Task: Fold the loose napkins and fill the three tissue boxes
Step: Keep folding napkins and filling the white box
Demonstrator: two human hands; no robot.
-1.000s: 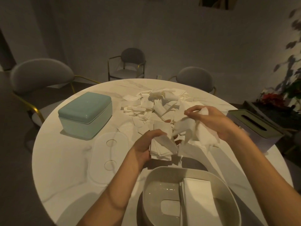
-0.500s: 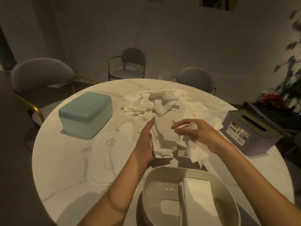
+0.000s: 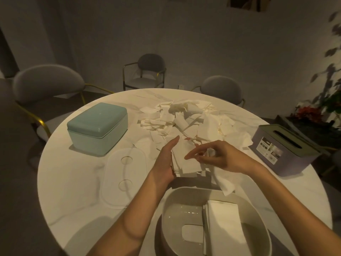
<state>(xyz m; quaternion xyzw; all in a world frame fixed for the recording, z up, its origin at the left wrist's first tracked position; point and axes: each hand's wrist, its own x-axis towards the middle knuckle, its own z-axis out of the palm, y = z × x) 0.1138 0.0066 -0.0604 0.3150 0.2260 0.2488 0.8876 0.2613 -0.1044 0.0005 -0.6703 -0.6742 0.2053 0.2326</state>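
**Two hands squaring a stack of napkins on a round table**

A round white marble-look table (image 3: 73, 178) fills most of the frame, dimly lit. At bottom centre sits an open white oval tissue box (image 3: 262, 226), its right half holding a neat block of folded white napkins (image 3: 224, 224) standing on edge, its left half bare. A closed mint-green tissue box (image 3: 97, 127) stands at upper left of the tabletop. A grey-lilac tissue box (image 3: 284, 157) with a slotted olive lid sits at the right edge. A flat white oval lid (image 3: 123, 174) lies left of centre. A wide heap of loose napkins (image 3: 184, 117), crumpled and overlapping, spreads across upper centre.

At centre lies a small stack of folded napkins (image 3: 188, 163), edges uneven. The left hand (image 3: 164, 163) presses its straight, closed fingers flat against the stack's left side. The right hand (image 3: 219, 156) hovers over the stack's right side, fingers loosely curved and slightly spread; whether it holds anything cannot be told. One unfolded napkin (image 3: 226, 183) trails below that wrist.
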